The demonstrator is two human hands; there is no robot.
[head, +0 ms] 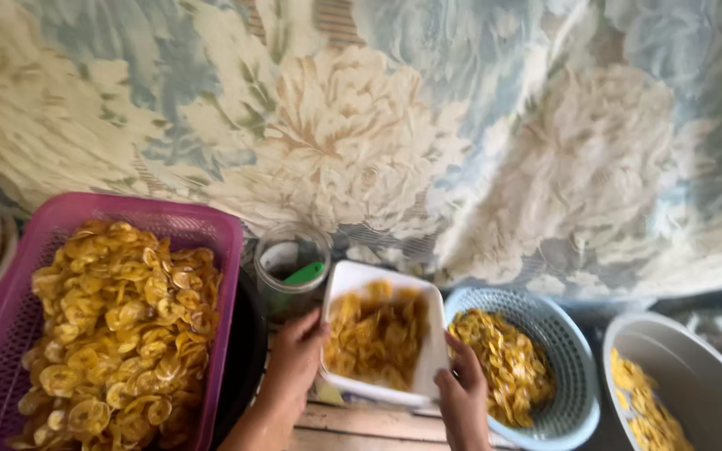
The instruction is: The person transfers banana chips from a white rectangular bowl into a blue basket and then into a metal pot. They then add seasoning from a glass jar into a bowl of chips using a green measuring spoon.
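White tray (428, 351) of banana chips gripped at both edges, left hand (294, 355) and right hand (464, 392) closed on rims, held tilted between purple basket (211, 230) and blue basket (574, 359); risk: spill if tilt steepens.

Both hands (294, 359) and forearms bare, without sleeves or jewellery

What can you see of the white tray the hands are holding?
The white tray is a shallow rectangular container with rounded corners, plastic or foam by its look. It is tilted up toward the camera, partly filled with yellow chips. The left hand grips its left edge, the right hand its lower right corner. It sits between a clear jar and a blue basket.
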